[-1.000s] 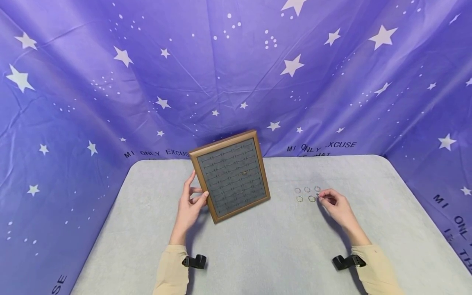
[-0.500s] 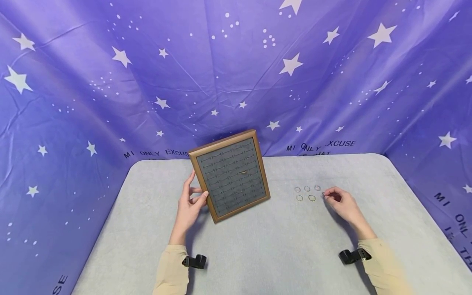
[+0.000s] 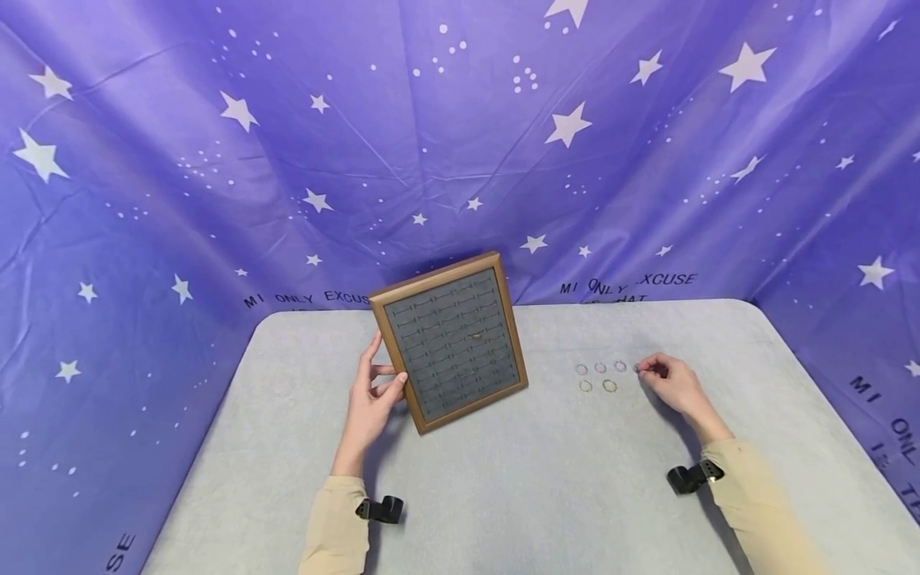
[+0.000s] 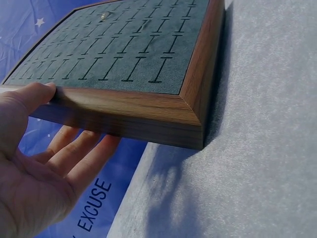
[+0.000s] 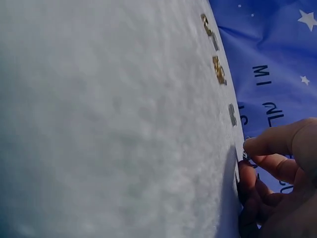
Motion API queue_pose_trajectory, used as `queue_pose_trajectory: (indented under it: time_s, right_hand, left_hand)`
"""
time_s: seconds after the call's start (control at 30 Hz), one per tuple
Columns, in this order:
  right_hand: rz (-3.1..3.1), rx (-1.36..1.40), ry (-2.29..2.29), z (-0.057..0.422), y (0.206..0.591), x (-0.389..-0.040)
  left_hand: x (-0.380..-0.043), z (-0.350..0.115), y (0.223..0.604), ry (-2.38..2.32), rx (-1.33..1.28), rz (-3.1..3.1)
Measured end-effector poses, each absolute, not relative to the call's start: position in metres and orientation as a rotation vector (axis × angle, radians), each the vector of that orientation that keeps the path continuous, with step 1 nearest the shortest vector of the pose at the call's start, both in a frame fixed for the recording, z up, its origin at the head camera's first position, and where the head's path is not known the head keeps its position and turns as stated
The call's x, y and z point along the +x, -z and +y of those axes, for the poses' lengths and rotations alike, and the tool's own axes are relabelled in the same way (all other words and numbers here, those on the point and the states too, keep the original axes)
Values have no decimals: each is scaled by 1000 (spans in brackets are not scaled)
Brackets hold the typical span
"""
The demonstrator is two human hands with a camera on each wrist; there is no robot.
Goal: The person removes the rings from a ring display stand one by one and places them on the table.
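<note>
My left hand [image 3: 372, 407] grips the left edge of a wood-framed ring display tray [image 3: 512, 319], thumb on the frame's front and fingers behind. The tray leans upright and tilted, its dark grey slotted pad [image 4: 133, 47] facing me. One gold ring [image 3: 476, 336] sits in a slot. On the table at right, my right hand [image 3: 673, 386] pinches a small ring [image 3: 636, 368] between thumb and fingertips, mostly hidden. Beside it lie silver-looking rings [image 3: 620, 366] in the far row and two gold-looking rings [image 3: 610, 386] in the near row.
The grey table [image 3: 532, 495] has rounded far corners. A purple star-printed cloth [image 3: 424, 144] hangs behind it and along both sides. Black cameras are strapped to the left wrist [image 3: 379, 509] and right wrist [image 3: 693, 477].
My right hand, with the ring in its fingertips, has moved right and then away from me, to the right end of the far row. The left hand and tray have stayed put.
</note>
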State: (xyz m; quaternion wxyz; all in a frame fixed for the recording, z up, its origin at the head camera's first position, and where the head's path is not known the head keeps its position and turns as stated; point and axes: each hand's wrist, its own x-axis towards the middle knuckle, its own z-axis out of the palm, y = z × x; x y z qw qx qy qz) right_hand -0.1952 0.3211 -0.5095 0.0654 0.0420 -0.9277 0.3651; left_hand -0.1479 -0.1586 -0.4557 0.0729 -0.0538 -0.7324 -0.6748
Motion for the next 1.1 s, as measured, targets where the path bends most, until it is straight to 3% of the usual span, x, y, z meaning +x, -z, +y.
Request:
queue_pose_trajectory:
  time_s: [0.73, 1.1]
  right_hand:
    - [-2806, 90, -1115, 325, 502, -202]
    - [-2729, 165, -1327, 292, 483, -194]
  left_hand:
    - [-147, -159, 456, 2033, -180, -2196]
    - [-147, -160, 456, 2038, -182, -2205]
